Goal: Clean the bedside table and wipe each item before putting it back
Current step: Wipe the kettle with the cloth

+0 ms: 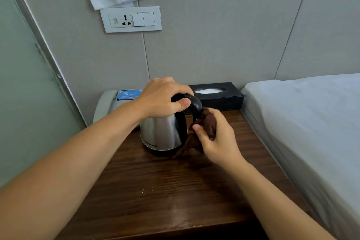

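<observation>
On the bedside table [155,191], a steel kettle [162,132] stands upright near the middle. Over the kettle's top, the left hand [161,97] curls its fingers and thumb around the upper end of the black handle [196,107]. Just right of the kettle, the right hand [216,138] pinches a bunched brown cloth [206,128] against the handle's lower part. Behind the kettle sit a black tissue box [218,95] and, to its left, a grey telephone [111,103].
</observation>
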